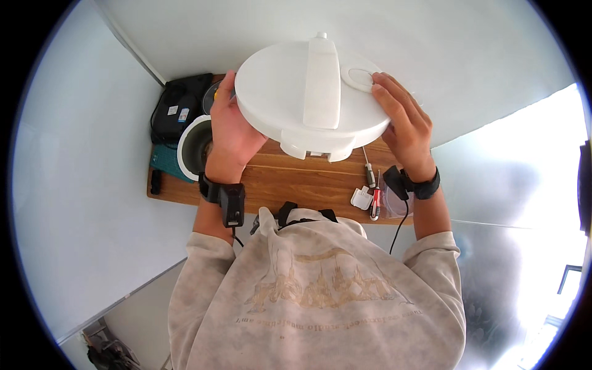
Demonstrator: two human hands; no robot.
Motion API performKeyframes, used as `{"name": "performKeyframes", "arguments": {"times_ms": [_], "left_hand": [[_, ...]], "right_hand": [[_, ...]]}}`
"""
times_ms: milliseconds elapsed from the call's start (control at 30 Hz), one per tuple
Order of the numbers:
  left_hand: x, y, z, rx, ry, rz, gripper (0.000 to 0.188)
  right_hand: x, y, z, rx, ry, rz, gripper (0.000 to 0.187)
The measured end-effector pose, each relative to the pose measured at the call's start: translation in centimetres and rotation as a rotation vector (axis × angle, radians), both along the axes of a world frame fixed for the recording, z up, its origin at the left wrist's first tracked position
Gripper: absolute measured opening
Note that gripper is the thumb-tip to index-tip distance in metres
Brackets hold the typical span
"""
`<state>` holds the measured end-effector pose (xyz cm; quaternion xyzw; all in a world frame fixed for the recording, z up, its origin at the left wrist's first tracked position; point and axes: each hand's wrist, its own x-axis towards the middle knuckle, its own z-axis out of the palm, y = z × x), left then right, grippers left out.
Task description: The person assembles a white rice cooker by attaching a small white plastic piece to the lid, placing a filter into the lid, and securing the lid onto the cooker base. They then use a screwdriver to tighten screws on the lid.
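At upper centre, your left hand (233, 135) and right hand (404, 123), fingers partly curled, gripped opposite edges of the white appliance lid (271, 86); it was already off the wooden surface (283, 179), while a red-handled screwdriver (375, 203) lay unheld right of centre.

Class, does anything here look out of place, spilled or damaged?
No spill shows, nor damage on the white appliance. A small white plastic piece lies loose at right on the table, beside the red screwdriver, perhaps a detached part.
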<state>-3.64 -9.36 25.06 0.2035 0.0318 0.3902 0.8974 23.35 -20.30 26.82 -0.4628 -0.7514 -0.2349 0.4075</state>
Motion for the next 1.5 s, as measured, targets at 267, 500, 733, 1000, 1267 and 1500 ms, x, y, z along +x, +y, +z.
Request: {"name": "performKeyframes", "arguments": {"times_ms": [267,500,733,1000,1267,1500], "left_hand": [[-1.6,1.7,2.1,0.384,0.687,0.341,0.044],[-0.1,0.8,4.0,1.156,0.909,0.694,0.054],[-1.1,1.6,3.0,1.159,0.985,0.449,0.04],[-1.0,0.5,1.5,1.102,1.01,0.404,0.037],[1.0,-0.5,-1.5,0.895,1.027,0.715,0.04],[1.2,-0.6,-1.6,0.851,1.222,0.772,0.05]], "right_hand": [[1.1,-0.5,2.1,-0.022,0.164,0.031,0.047],[1.1,-0.9,3.1,-0.158,0.27,0.084,0.04],[1.4,-1.7,3.0,-0.445,0.404,0.039,0.035],[2.5,-1.2,0.3,-0.763,0.853,0.193,0.034],[1.1,-0.6,-2.3,-0.856,1.061,0.346,0.042],[-0.8,-0.8,-4.1,-0.748,1.195,0.377,0.043]]}}
